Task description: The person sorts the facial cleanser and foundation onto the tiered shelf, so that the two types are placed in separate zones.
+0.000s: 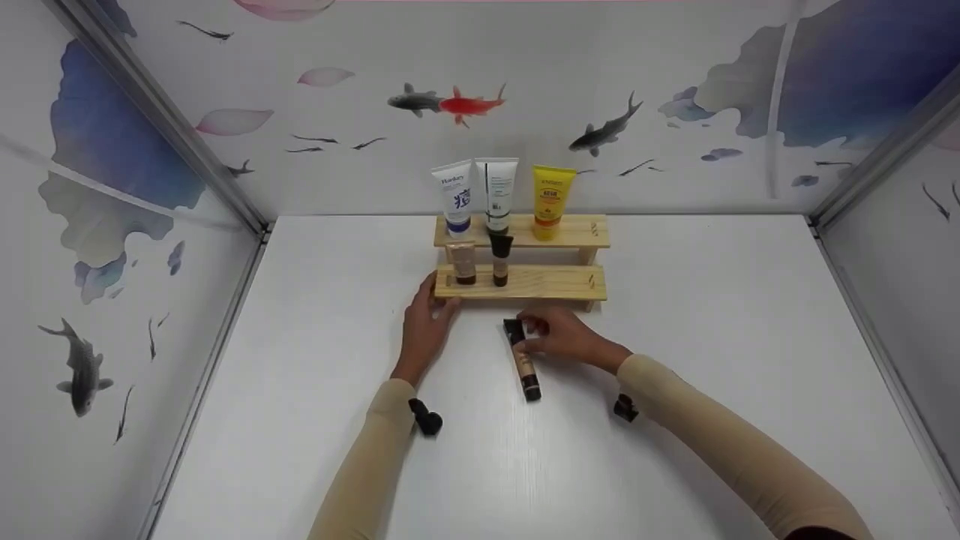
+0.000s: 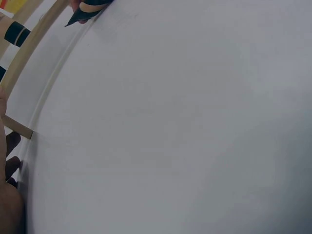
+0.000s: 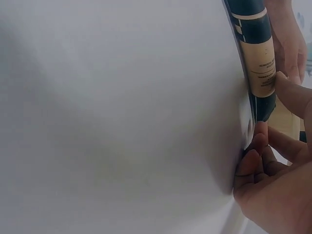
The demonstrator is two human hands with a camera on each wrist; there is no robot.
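A two-step wooden rack (image 1: pixel 551 283) stands at the back of the table. My left hand (image 1: pixel 427 330) grips the left end of its lower step, the thumb at the front. In front of the rack, my right hand (image 1: pixel 566 334) pinches a beige-and-black cosmetic tube (image 1: pixel 525 366) near its flat black end. That tube (image 3: pixel 258 63) shows printed text in the right wrist view, with thumb and fingers against it. On the lower step stand a beige tube (image 1: pixel 464 262) and a slim black-ended tube (image 1: pixel 500 261).
The upper step bears a white tube with a blue cap (image 1: pixel 456 196), another white tube (image 1: pixel 498 193) and a yellow tube (image 1: pixel 552 201). Behind the white table (image 1: pixel 720 337) rises a wall (image 1: pixel 547 45) painted with fish. Side panels flank it.
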